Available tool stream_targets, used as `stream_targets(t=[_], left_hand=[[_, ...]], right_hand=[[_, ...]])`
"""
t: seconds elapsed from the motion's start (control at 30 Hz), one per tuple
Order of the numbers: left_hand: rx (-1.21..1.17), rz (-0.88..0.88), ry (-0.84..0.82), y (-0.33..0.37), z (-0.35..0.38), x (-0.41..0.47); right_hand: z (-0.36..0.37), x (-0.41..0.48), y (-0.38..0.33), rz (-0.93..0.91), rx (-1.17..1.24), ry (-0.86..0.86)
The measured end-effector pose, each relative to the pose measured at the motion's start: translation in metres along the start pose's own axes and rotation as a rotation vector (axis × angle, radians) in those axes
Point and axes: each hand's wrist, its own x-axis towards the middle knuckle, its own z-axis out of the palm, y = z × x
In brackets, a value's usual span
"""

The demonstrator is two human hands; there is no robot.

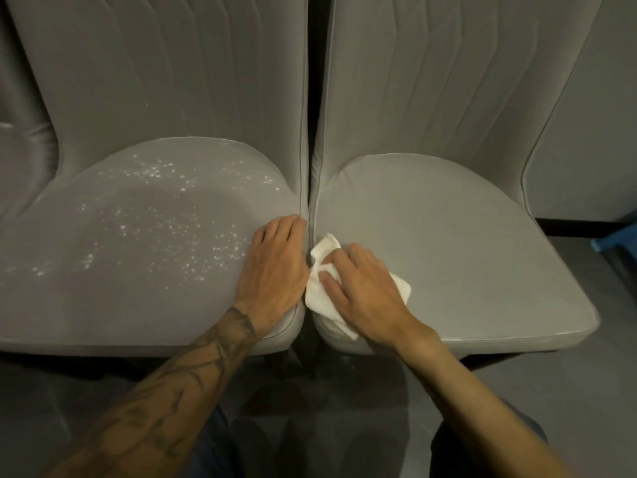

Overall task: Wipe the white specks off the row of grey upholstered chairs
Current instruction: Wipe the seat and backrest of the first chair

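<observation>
Two grey upholstered chairs stand side by side. The left chair seat (pixel 113 291) carries many white specks (pixel 165 219) across its middle and back. The right chair seat (pixel 465 257) looks free of specks. My left hand (pixel 275 267) lies flat on the right edge of the left seat, holding nothing. My right hand (pixel 365 291) presses a white cloth (pixel 322 294) onto the left front corner of the right seat, beside the gap between the chairs. Part of the cloth hangs over the seat's front edge.
A third grey chair (pixel 24 150) shows partly at the far left. A grey wall (pixel 593 132) stands behind at the right, with a blue object (pixel 617 241) on the dark floor (pixel 568 391) beside it. My legs are below the seats.
</observation>
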Motion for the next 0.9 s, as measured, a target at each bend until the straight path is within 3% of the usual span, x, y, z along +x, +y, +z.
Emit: stream_targets(t=[0.23,0.4,0.57,0.63,0.8,0.9], left_hand=[[-0.003,0.006,0.029,0.003,-0.003,0.002],[0.058,-0.017,-0.010,0.001,-0.001,0.003],[0.137,0.009,0.012,0.004,0.000,0.006],[0.166,0.006,-0.006,0.004,0.000,0.007],[0.169,-0.004,-0.007,0.000,0.004,0.009],[0.184,-0.007,-0.028,0.001,0.006,0.010]], right_hand=[[0.008,-0.046,0.001,-0.054,-0.034,0.015],[0.001,0.019,0.008,0.173,-0.057,0.098],[0.001,-0.010,0.008,0.028,0.032,0.031],[-0.005,-0.003,0.027,0.054,0.009,0.018],[-0.024,0.054,0.110,0.401,-0.113,0.099],[-0.040,0.075,0.161,0.657,-0.175,0.235]])
